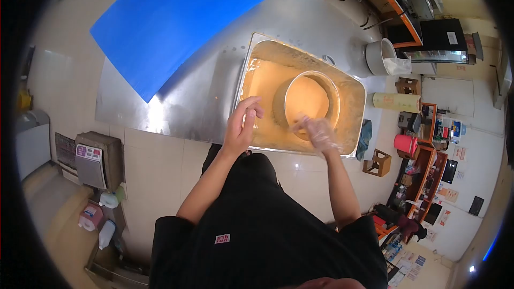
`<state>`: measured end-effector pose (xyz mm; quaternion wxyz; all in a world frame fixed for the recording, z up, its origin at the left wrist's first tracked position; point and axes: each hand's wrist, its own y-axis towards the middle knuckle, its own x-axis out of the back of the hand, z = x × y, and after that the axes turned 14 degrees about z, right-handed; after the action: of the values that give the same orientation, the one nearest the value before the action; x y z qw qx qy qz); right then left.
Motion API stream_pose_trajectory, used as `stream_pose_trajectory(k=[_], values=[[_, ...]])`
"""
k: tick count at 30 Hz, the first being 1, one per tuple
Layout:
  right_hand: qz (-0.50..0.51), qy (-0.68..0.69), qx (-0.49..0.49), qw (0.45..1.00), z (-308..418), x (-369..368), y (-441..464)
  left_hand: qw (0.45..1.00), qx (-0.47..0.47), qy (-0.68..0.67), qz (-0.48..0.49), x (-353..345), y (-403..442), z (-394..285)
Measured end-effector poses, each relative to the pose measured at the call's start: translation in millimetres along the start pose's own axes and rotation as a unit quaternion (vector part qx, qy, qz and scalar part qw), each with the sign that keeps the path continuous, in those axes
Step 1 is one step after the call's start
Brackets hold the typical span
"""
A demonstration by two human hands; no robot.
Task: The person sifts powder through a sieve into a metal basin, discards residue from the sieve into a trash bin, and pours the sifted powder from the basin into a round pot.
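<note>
A deep rectangular metal pan [353,104] of orange-yellow liquid stands at the table's near edge. Inside it is a round metal pot [334,96], which holds the same liquid. My left hand [242,127], bare, hovers at the pan's left side with fingers loosely bent, thumb apart and nothing visible in it. My right hand [320,135] wears a clear plastic glove and is over the near rim of the pot. Its fingers point left and are partly smeared, so their grip is unclear.
A large blue sheet [182,16] lies on the steel table [214,69] at left. To the right are a grey metal pot [375,56], a yellowish roll [396,103] and a dark green cloth [364,138]. A scale [91,166] stands at the lower left.
</note>
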<state>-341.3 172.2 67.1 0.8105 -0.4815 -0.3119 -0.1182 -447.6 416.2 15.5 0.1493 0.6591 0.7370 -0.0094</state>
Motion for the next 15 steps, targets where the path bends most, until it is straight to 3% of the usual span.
stream_pose_trajectory(k=[2, 5, 10, 12, 14, 15], values=[[-0.123, 0.123, 0.000, 0.985, -13, 2, 1, 1.000, -0.007, -0.005, 0.002, 1, 0, 1], [-0.208, 0.115, 0.017, 0.971, 1, 3, 24, 1.000, -0.016, 0.000, 0.000, 1, -1, 3], [-0.132, -0.083, 0.079, 0.985, 35, -44, 23, 1.000, -0.020, -0.005, -0.003, 0, -1, 8], [0.017, -0.014, 0.000, 1.000, 39, -20, -9, 1.000, -0.024, -0.008, -0.005, 0, -1, 11], [0.090, -0.034, 0.054, 0.994, -11, -22, -17, 1.000, -0.020, -0.005, -0.003, 0, -2, 6], [0.090, 0.068, 0.088, 0.990, -33, -16, -16, 1.000, -0.019, -0.013, 0.000, 0, -2, 6]])
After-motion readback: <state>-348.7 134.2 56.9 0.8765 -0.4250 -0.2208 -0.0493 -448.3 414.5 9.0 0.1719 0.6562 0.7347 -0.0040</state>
